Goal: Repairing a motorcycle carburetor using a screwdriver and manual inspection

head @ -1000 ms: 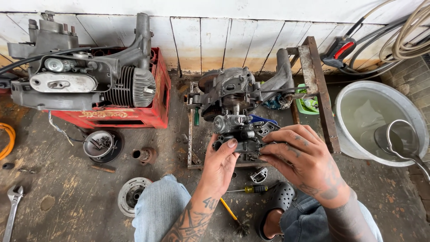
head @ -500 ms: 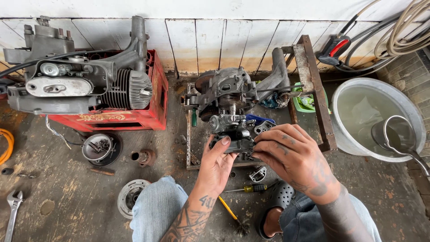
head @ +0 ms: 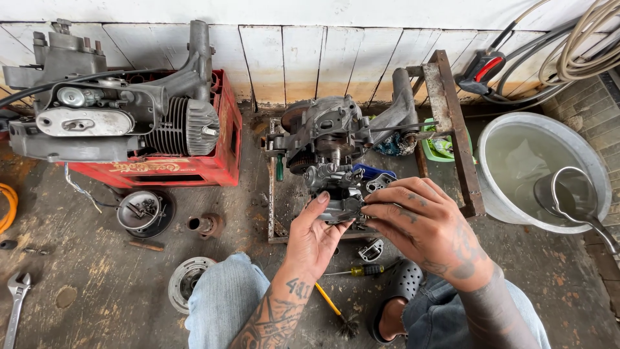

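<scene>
Above the rusty steel frame [head: 452, 129], the left hand [head: 316, 236] cradles and the right hand [head: 420, 223] pinches a small grey cast-metal carburettor [head: 341, 200], best kept level, supported underneath while fingertips work.

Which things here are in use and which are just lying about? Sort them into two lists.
In use:
left hand
right hand
small metal engine part, held between both hands
engine on the metal frame behind it

Lying about:
engine on the red crate
wrench
screwdriver
basin of water
</scene>
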